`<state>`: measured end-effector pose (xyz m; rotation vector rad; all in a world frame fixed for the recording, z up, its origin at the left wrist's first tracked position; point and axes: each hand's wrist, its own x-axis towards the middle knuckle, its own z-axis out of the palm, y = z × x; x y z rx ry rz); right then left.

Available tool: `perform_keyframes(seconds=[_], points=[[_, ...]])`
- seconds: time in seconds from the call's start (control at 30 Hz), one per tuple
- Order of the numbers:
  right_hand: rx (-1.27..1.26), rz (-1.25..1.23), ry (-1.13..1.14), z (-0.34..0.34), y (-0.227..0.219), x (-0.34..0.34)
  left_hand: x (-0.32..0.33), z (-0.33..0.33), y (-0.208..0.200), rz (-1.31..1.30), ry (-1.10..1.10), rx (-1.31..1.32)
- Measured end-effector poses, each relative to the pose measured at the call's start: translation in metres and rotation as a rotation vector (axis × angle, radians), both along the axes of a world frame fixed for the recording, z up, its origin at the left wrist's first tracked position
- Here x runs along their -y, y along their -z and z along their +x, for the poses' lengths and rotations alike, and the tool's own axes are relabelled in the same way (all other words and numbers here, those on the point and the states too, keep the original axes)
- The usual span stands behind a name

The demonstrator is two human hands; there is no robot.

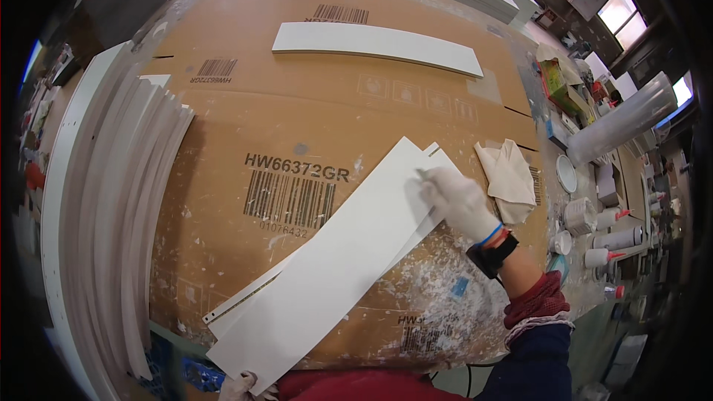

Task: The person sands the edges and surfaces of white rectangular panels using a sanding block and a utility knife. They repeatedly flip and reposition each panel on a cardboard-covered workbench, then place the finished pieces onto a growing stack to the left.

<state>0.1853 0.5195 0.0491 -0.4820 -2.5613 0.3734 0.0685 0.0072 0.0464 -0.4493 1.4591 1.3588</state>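
Note:
A long white board point(334, 252) lies slantwise across the cardboard, its near end close to my body. Beneath it, turned slightly, is another white board point(252, 289) with a slotted edge; most of it is hidden. My left hand point(241, 386), gloved and partly cut off by the lower edge, grips the near end of the top board. Over the far end of that board, my right hand point(457, 197) is closed in a white glove. A small greyish tip shows at its fingers, too blurred to name.
Several white boards point(119, 200) stand in a row at left. One white board point(379, 44) lies at the far side of the cardboard point(223, 126). A cream cloth point(509, 178) rests right of my right hand. Bottles point(613, 217), tubs and a clear roll point(624, 119) crowd the right side.

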Motion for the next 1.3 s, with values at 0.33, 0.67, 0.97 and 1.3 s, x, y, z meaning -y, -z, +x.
perform_keyframes(seconds=[0.33, 0.67, 0.97, 1.3], points=[[0.215, 0.159, 0.31, 0.028, 0.019, -0.084, -0.005, -0.004, -0.007, -0.094, 0.1, -0.126], [0.245, 0.071, -0.149, -0.066, 0.012, -0.026, 0.0, -0.005, -0.008, -0.188, 0.123, -0.027], [0.546, -0.124, 0.475, 0.003, -0.056, -0.051, 0.008, 0.001, -0.006, -0.071, 0.033, -0.07], [0.623, 0.088, 0.795, 0.101, -0.004, -0.06, 0.018, 0.002, 0.015, -0.03, -0.065, 0.001]])
